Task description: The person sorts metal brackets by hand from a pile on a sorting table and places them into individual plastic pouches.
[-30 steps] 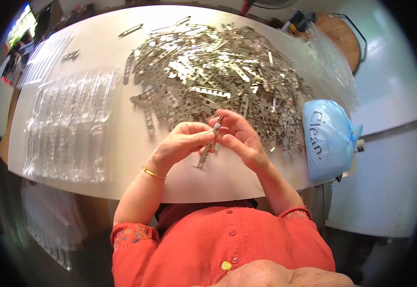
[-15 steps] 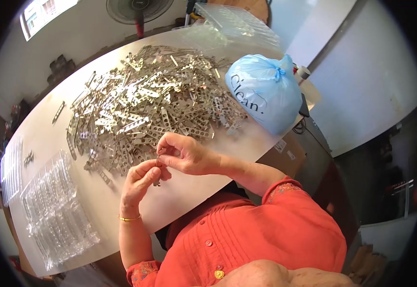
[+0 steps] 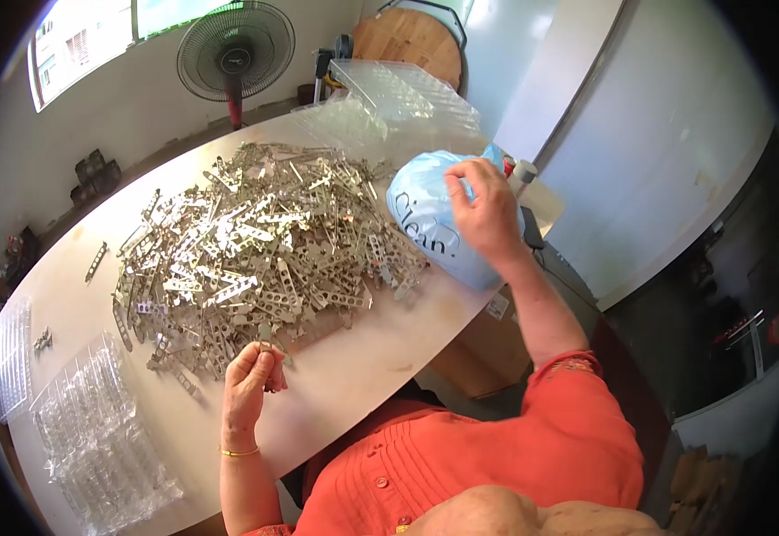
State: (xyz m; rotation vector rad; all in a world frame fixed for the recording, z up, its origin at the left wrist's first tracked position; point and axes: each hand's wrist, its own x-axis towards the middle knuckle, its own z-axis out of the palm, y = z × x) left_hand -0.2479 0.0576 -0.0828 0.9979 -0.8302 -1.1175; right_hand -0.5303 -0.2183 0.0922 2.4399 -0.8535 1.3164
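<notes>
My left hand is closed at the near edge of a heap of metal strips. Its thumb and fingers pinch a small metal strip, whose upper end sticks out above the fingertips. My right hand is raised at the right, overlapping a knotted light blue plastic bag printed with "Clean." Those fingers are curled and pressed together, and I cannot tell what, if anything, is between them. Many strips in the heap have rows of round holes.
Clear plastic trays lie at the table's left, with another stack beyond them. More clear trays stand at the back. A loose strip rests left of the heap. Behind the table is a standing fan. A cardboard box sits below the right edge.
My right hand has left my left hand and swung up and right to the blue bag. My left hand keeps its pinch on the metal strip. The view has tilted upward.
</notes>
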